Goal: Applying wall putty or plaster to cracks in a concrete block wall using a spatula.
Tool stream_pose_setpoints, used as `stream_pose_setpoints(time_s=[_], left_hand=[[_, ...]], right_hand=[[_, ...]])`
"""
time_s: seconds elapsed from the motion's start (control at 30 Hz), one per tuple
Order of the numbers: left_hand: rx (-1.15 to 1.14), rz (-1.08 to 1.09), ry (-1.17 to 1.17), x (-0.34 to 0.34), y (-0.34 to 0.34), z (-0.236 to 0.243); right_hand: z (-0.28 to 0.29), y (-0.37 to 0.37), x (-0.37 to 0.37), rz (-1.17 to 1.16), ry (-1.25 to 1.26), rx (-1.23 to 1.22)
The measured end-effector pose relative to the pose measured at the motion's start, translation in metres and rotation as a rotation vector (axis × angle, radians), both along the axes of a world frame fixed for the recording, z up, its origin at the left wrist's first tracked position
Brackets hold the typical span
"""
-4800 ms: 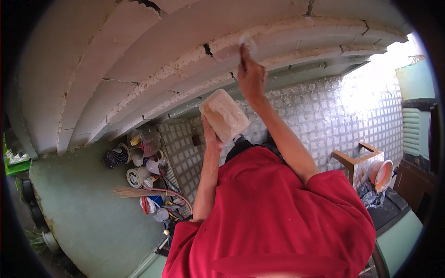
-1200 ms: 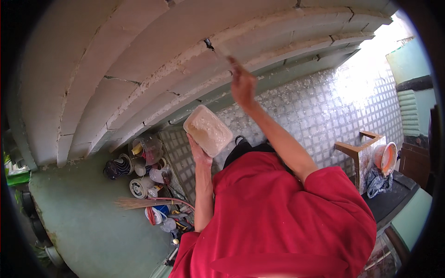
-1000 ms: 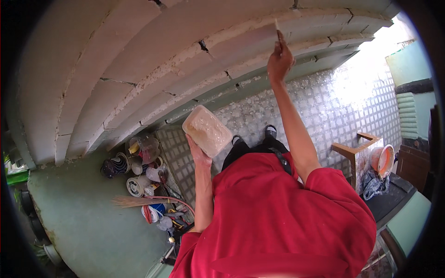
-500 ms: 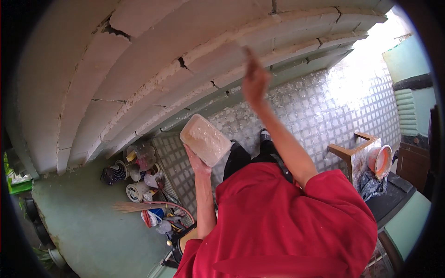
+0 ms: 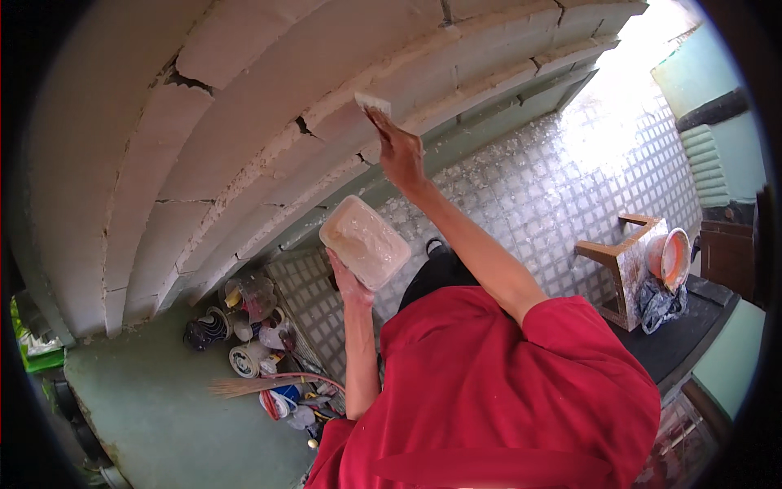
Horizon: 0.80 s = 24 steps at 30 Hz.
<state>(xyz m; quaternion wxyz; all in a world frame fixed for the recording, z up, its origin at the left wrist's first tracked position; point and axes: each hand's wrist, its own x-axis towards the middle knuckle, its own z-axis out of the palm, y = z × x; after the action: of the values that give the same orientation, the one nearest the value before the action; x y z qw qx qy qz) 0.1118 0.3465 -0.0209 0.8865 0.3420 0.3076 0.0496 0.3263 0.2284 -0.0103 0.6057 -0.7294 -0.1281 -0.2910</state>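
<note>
My left hand (image 5: 350, 284) grips a clear rectangular plastic tub (image 5: 391, 272) from below and its near side. Whitish paste (image 5: 363, 231) lies inside the tub, smeared along its walls. Closed around the handle of a putty knife, my right hand (image 5: 402, 156) is raised against the block wall (image 5: 244, 155). The knife's pale, paste-coated blade (image 5: 373, 103) is at a joint between block courses; whether it touches is hard to tell. A dark gap (image 5: 304, 125) in the wall sits left of the blade.
Tiled floor (image 5: 505, 196) with white splatters lies beyond my feet. At the right stands a wooden stool (image 5: 627, 265), beside an orange-lined bowl (image 5: 674, 259) and a grey plastic bag (image 5: 661, 306). Several buckets and tubs (image 5: 246, 359) and a stick broom (image 5: 252, 386) crowd the lower left.
My right hand has swept left along the wall with the putty knife, whose blade now shows clearly. The tub in my left hand has stayed nearly in place. The view has shifted slightly.
</note>
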Motion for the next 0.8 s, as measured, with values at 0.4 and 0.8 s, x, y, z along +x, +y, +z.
stream_pose_setpoints(time_s=[0.4,0.8], left_hand=[[-0.037,-0.035,-0.029,-0.009,0.013,0.003],[0.01,-0.096,-0.026,0.007,0.029,0.018]], right_hand=[[0.007,-0.109,0.088,-0.521,0.139,0.076],[0.003,-0.062,0.034,-0.386,0.095,0.086]])
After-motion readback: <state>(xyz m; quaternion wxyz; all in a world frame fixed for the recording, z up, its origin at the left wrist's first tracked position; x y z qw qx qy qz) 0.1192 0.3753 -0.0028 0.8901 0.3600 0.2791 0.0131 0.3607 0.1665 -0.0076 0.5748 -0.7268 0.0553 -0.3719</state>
